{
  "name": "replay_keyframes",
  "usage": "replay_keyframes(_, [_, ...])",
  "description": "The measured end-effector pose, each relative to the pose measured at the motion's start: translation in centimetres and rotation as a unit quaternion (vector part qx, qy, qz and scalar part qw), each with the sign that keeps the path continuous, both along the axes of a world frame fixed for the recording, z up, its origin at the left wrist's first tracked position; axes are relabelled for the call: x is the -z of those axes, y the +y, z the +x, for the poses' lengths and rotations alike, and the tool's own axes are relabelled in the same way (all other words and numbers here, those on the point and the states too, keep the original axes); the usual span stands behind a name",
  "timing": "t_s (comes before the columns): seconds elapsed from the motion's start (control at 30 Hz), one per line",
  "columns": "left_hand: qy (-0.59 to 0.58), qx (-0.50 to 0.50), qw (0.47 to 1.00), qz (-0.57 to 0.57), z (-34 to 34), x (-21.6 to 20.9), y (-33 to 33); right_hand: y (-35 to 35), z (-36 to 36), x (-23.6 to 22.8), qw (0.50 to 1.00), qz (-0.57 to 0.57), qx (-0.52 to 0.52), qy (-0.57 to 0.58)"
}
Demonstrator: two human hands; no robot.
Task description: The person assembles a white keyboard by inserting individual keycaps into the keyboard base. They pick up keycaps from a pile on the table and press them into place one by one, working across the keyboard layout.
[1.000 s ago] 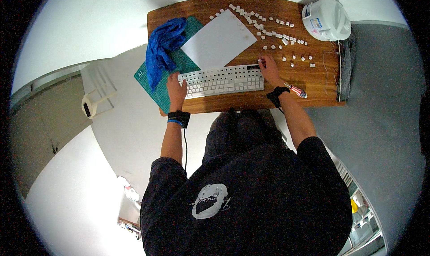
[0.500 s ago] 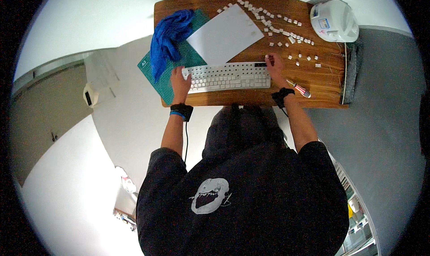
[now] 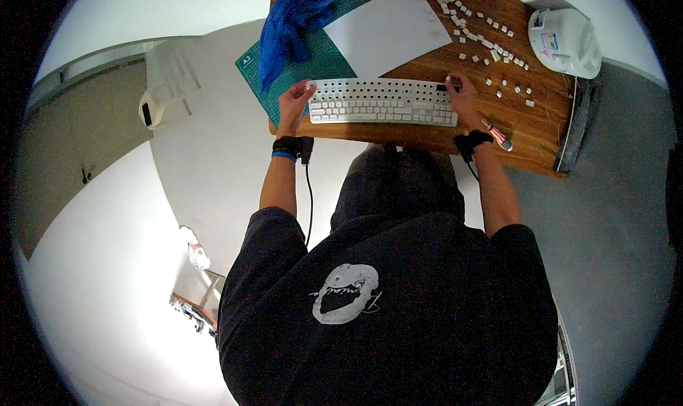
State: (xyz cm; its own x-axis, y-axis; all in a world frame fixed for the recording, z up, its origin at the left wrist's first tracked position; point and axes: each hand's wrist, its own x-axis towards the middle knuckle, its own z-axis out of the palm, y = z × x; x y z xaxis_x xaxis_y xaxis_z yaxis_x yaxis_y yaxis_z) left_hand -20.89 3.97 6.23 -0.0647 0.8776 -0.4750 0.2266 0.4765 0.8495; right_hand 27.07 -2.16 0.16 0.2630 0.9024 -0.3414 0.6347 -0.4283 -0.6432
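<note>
A white keyboard (image 3: 384,112) lies across the near part of the wooden table. Its lower rows still carry keycaps, while dark key openings show along its upper rows. My left hand (image 3: 293,104) is closed on the keyboard's left end, fingers at the upper left corner. At the other end, my right hand (image 3: 464,99) grips the upper right corner with bent fingers. Whether the keyboard is lifted off the table I cannot tell. Beyond it, many loose white keycaps (image 3: 491,45) are spread out at the far right.
A blue cloth (image 3: 293,33) lies bunched on a green cutting mat (image 3: 329,59) at the left. Beside it is a white sheet (image 3: 388,30). A screwdriver (image 3: 500,136) rests right of my right hand. A white rounded container (image 3: 565,43) stands at the table's far right.
My left hand has shifted from the keyboard's upper left corner to its left end. The keyboard now lies straighter in view. The whole view has shifted, moving the table up and right.
</note>
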Motion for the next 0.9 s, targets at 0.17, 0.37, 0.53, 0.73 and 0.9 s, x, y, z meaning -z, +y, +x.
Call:
replay_keyframes(0.17, [-0.200, -0.058, 0.970, -0.126, -0.2, -3.4, -0.7, 0.7, -0.1, -1.3, 0.998, 0.015, -0.016, 0.064])
replay_keyframes(0.37, [-0.224, 0.027, 0.968, -0.107, 0.0, -7.7, -1.3, 1.4, -0.6, -4.9, 0.997, -0.012, -0.031, 0.067])
replay_keyframes(0.53, [-0.223, 0.057, 0.967, -0.108, -0.4, -7.8, -1.3, 1.8, -1.8, -7.7, 0.990, 0.065, -0.080, 0.099])
replay_keyframes(0.73, [-0.118, 0.100, 0.985, -0.072, 1.0, -13.2, -2.2, 3.7, -8.7, -21.8, 0.942, 0.220, -0.186, 0.171])
replay_keyframes(0.9, [-0.090, 0.099, 0.987, -0.085, 1.5, -15.8, -2.9, 4.8, -10.9, -28.8, 0.903, 0.297, -0.206, 0.233])
